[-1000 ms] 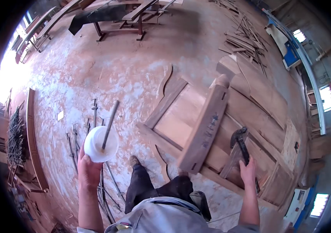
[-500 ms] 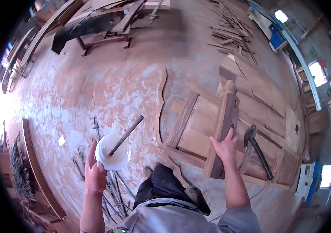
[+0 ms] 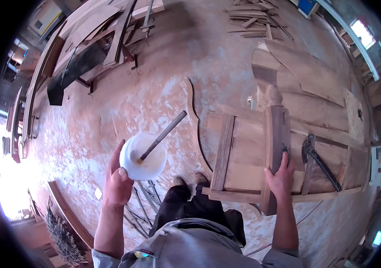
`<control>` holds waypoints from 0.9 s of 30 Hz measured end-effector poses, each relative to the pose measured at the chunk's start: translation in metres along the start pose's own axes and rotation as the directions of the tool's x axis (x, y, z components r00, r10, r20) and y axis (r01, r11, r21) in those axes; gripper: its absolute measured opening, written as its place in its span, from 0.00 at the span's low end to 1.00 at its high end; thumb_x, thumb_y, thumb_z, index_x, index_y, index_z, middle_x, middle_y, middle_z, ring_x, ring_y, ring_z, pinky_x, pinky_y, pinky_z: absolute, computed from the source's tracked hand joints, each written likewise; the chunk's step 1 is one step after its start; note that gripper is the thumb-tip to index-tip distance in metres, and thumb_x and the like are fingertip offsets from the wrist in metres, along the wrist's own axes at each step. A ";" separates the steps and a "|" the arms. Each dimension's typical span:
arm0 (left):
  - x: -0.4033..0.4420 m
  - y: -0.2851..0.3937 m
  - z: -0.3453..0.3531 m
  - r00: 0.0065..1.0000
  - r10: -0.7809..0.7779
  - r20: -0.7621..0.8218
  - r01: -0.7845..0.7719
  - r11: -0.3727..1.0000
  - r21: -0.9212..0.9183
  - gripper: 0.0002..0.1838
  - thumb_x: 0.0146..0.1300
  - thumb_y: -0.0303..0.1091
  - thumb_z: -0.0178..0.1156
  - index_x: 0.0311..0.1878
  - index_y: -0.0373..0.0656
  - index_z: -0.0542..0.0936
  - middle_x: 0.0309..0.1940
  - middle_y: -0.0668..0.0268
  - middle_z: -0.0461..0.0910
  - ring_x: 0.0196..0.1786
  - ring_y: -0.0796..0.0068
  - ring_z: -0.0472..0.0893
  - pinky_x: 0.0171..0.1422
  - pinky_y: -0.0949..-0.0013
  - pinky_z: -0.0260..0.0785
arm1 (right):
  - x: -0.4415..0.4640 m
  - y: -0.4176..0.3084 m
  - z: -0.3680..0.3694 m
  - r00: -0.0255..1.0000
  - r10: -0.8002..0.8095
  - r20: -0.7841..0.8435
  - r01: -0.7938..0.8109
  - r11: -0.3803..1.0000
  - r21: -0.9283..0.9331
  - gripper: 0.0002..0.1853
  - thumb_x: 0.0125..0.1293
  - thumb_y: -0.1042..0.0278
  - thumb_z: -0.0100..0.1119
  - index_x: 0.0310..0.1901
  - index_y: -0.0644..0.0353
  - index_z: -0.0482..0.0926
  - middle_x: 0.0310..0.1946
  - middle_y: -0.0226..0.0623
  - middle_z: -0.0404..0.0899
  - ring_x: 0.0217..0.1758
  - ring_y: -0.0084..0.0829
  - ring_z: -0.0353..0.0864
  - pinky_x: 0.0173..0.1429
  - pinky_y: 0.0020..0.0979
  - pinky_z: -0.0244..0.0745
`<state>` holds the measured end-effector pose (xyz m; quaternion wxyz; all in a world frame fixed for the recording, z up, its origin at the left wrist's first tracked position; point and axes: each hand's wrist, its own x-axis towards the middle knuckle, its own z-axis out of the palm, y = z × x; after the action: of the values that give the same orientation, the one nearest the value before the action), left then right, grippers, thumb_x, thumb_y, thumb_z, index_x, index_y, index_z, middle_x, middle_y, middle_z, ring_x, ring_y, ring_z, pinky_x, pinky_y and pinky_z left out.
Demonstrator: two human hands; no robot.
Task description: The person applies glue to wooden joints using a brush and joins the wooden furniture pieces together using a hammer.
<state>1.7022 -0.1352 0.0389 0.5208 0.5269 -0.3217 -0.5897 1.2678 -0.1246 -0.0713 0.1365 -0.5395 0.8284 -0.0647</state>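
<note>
My left hand (image 3: 118,183) is closed on the rim of a white plastic bowl (image 3: 154,169), thumb over the edge. A dark stick (image 3: 166,134) leans in it, its lower end in a pale substance. My right hand (image 3: 282,178) lies on a square wooden post (image 3: 276,129) with a turned knob at its far end. Its thumb and fingers are apart, the fingertips by a small dark cluster (image 3: 284,148) too small to make out. The post lies across a framed wooden panel (image 3: 248,156). To its right, a black-handled hammer (image 3: 322,163) rests on the panel.
A wavy wooden strip (image 3: 193,120) lies on the floor left of the panel. Metal bars (image 3: 143,203) are by my feet. Thin wooden sheets (image 3: 302,76) lie beyond the panel. Scrap wood (image 3: 253,18) is heaped at the back; a board-laden bench (image 3: 96,58) stands back left.
The view has swung, so the post and panel appear farther right. The bowl has shifted slightly right and up in view, still in my left hand. My right hand stays on the post.
</note>
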 end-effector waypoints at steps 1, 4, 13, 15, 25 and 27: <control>0.011 0.003 -0.006 1.000 -0.016 0.025 0.015 1.000 0.017 0.67 0.43 0.61 0.74 0.76 0.30 0.48 0.70 0.49 0.63 0.72 0.56 0.65 0.74 0.54 0.56 | 0.000 -0.004 -0.001 1.000 0.027 0.000 -0.027 1.000 -0.013 0.48 0.55 0.56 0.71 0.73 0.57 0.54 0.65 0.64 0.58 0.67 0.63 0.63 0.66 0.53 0.67; 0.047 0.009 -0.023 0.994 -0.069 0.088 0.066 0.997 0.035 0.67 0.43 0.61 0.74 0.76 0.31 0.48 0.70 0.49 0.63 0.71 0.56 0.65 0.74 0.55 0.57 | -0.001 -0.003 0.001 1.000 0.007 -0.011 -0.007 1.000 0.005 0.48 0.54 0.57 0.71 0.73 0.57 0.55 0.62 0.63 0.61 0.65 0.63 0.65 0.65 0.53 0.67; 0.128 0.020 -0.113 0.962 -0.138 0.237 0.128 0.990 0.054 0.65 0.44 0.57 0.73 0.76 0.31 0.49 0.71 0.49 0.61 0.73 0.55 0.62 0.76 0.54 0.52 | -0.003 -0.019 0.019 0.975 0.193 -0.111 -0.214 0.951 -0.224 0.44 0.58 0.52 0.67 0.75 0.47 0.57 0.64 0.60 0.63 0.66 0.59 0.64 0.68 0.52 0.65; 0.141 0.026 -0.134 0.952 -0.143 0.271 0.131 0.989 0.064 0.64 0.45 0.56 0.73 0.76 0.31 0.48 0.72 0.48 0.60 0.74 0.55 0.61 0.77 0.53 0.51 | -0.003 -0.025 0.016 0.968 0.243 -0.069 -0.252 0.946 -0.203 0.44 0.59 0.52 0.66 0.75 0.46 0.57 0.66 0.61 0.61 0.67 0.60 0.64 0.69 0.52 0.64; 0.174 0.044 -0.181 0.921 -0.205 0.330 0.171 0.977 0.127 0.65 0.44 0.58 0.73 0.77 0.34 0.47 0.73 0.50 0.57 0.75 0.53 0.59 0.77 0.51 0.51 | -0.001 -0.033 0.020 0.940 0.312 -0.138 -0.338 0.906 -0.255 0.46 0.54 0.54 0.64 0.75 0.42 0.56 0.66 0.60 0.63 0.66 0.59 0.67 0.70 0.47 0.66; 0.176 0.046 -0.179 0.914 -0.213 0.344 0.185 0.976 0.111 0.66 0.43 0.57 0.74 0.77 0.34 0.47 0.73 0.50 0.58 0.75 0.54 0.60 0.76 0.51 0.53 | -0.001 -0.036 0.014 0.933 0.344 -0.105 -0.359 0.896 -0.262 0.46 0.52 0.53 0.64 0.75 0.43 0.56 0.66 0.59 0.63 0.67 0.58 0.67 0.70 0.46 0.66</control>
<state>1.9027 -0.2838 -0.0113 0.3711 0.4616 -0.3772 -0.7120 1.3037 -0.1374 -0.0753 0.0458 -0.3926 0.9164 0.0623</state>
